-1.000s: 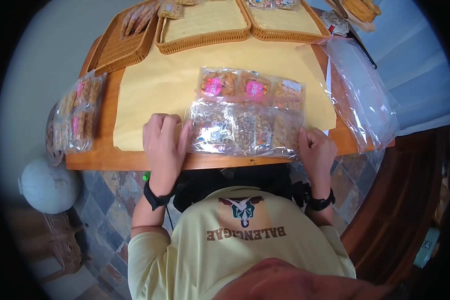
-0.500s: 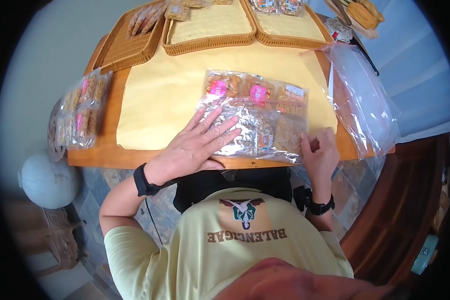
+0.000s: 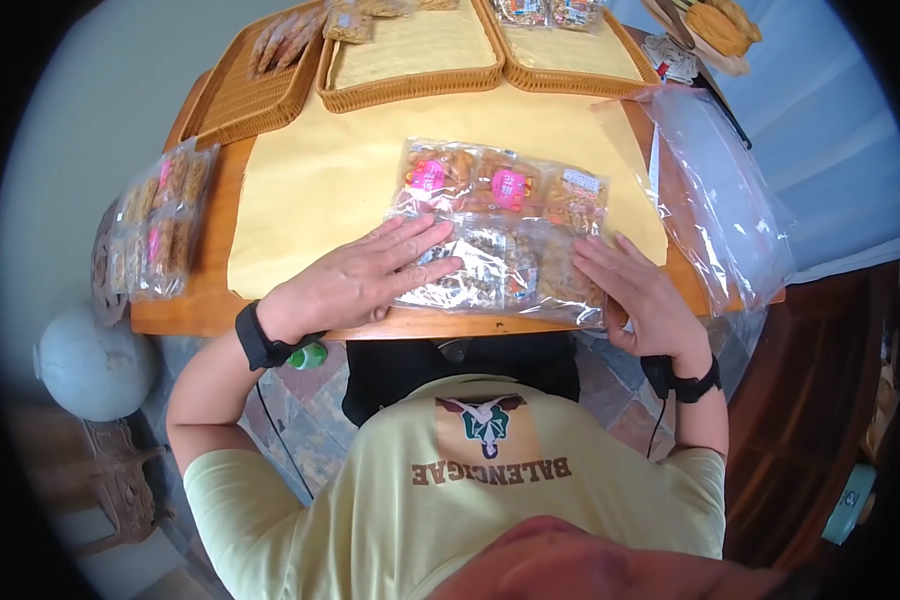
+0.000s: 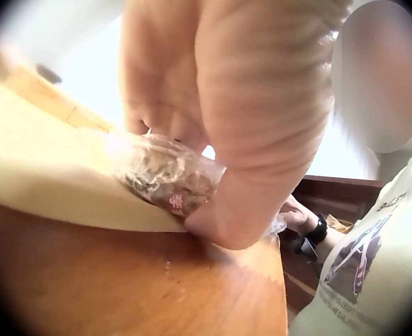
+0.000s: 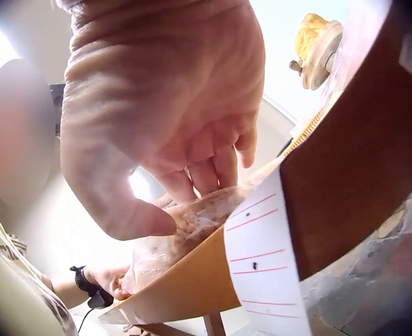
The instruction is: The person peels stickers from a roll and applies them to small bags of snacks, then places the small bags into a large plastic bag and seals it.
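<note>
A clear plastic bag (image 3: 505, 200) of small packaged snacks lies near the table's front edge, its snacks in two rows; two in the far row bear pink labels. My left hand (image 3: 355, 280) lies over the bag's near left part with straight fingers on the film. At the near right corner my right hand (image 3: 645, 295) reaches over, its fingers extended onto the plastic. In the left wrist view the left hand (image 4: 227, 105) leans on the bag (image 4: 167, 175). From the right wrist the right hand's (image 5: 171, 126) fingertips meet the bag (image 5: 199, 220), its thumb lower and apart from them.
Another filled bag (image 3: 165, 220) sits at the table's left edge. Wicker trays (image 3: 410, 92) line the back, some holding snack packs. Empty clear bags (image 3: 720, 200) hang over the right edge. Yellow paper (image 3: 310, 200) covers much of the wooden table (image 3: 185, 315).
My left hand has swung from the bag's left edge onto its near row. My right hand has let go of the right corner, spread its fingers and moved onto the bag.
</note>
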Tool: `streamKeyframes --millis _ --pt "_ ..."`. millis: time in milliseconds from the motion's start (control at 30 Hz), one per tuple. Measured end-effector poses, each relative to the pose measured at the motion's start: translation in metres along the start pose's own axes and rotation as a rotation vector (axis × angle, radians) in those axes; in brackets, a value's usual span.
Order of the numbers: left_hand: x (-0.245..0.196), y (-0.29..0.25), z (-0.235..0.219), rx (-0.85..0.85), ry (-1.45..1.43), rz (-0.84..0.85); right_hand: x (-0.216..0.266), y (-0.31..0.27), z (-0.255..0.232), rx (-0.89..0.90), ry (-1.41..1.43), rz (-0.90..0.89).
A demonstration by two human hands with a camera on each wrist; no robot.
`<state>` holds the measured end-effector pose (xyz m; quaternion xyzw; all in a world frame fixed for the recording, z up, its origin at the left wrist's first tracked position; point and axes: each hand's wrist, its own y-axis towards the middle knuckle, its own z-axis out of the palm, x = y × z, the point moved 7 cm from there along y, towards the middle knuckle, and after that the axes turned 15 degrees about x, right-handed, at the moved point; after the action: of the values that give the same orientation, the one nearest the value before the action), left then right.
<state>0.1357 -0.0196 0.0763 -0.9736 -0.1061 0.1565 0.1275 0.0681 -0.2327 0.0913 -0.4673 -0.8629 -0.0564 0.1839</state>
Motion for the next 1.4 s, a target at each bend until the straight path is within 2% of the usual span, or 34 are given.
streamKeyframes --millis 133,233,300,400,533,600,733,833,900,933,1000,1067,1133,1167,1233,1267,1333,1367,1400 --pt "0.000 -0.001 -0.001 -0.019 0.009 -0.003 -0.006 0.000 0.008 0.024 0.001 0.011" --pt "0.003 -0.002 -0.001 -0.061 0.112 -0.008 -0.017 -0.001 0.017 -0.057 0.055 -0.024" --pt "0.009 -0.006 -0.006 -0.179 0.035 0.057 -0.019 0.001 0.018 -0.085 0.049 -0.047" --pt "0.009 -0.009 -0.015 -0.254 -0.045 0.095 -0.012 0.004 0.009 -0.054 -0.012 -0.024" --pt "0.017 -0.012 -0.019 -0.216 -0.157 0.103 -0.009 0.008 0.008 -0.093 -0.021 -0.016" --pt "0.023 -0.015 -0.023 -0.264 -0.339 0.149 -0.024 0.008 0.017 -0.150 -0.009 -0.002" --pt "0.033 -0.027 -0.023 -0.344 -0.523 0.064 -0.038 0.009 0.013 -0.163 0.024 -0.068" --pt "0.042 -0.048 -0.039 -0.698 -0.716 0.063 -0.034 0.006 0.000 -0.262 0.068 -0.120" --pt "0.038 -0.059 -0.063 -0.855 -0.796 0.116 -0.037 -0.001 -0.023 -0.528 0.523 0.008" --pt "0.036 -0.064 -0.076 -0.939 -0.820 0.137 -0.027 0.001 -0.034 -0.533 0.519 0.006" --pt "0.043 -0.064 -0.087 -0.999 -1.031 0.119 -0.027 0.014 -0.040 -0.494 1.042 0.058" --pt "0.055 -0.064 -0.094 -0.993 -1.001 0.091 -0.029 0.033 -0.050 -0.542 1.042 0.003" --pt "0.078 -0.053 -0.085 -0.900 -1.079 0.000 -0.044 0.053 -0.041 -0.382 1.097 0.140" --pt "0.094 -0.045 -0.072 -0.837 -1.119 -0.044 -0.051 0.061 -0.040 -0.404 1.098 0.138" --pt "0.121 -0.028 -0.046 -0.770 -1.242 -0.183 -0.065 0.086 -0.016 -0.208 1.196 0.169" --pt "0.136 -0.022 -0.031 -0.729 -1.293 -0.250 -0.078 0.094 -0.008 -0.227 1.200 0.169" --pt "0.157 -0.012 -0.011 -0.677 -1.327 -0.291 -0.106 0.108 0.015 -0.126 1.014 0.362" --pt "0.160 -0.008 -0.009 -0.679 -1.326 -0.313 -0.112 0.111 0.015 -0.130 1.020 0.366" --pt "0.165 -0.006 -0.005 -0.671 -1.328 -0.314 -0.117 0.115 0.016 -0.072 0.911 0.399"
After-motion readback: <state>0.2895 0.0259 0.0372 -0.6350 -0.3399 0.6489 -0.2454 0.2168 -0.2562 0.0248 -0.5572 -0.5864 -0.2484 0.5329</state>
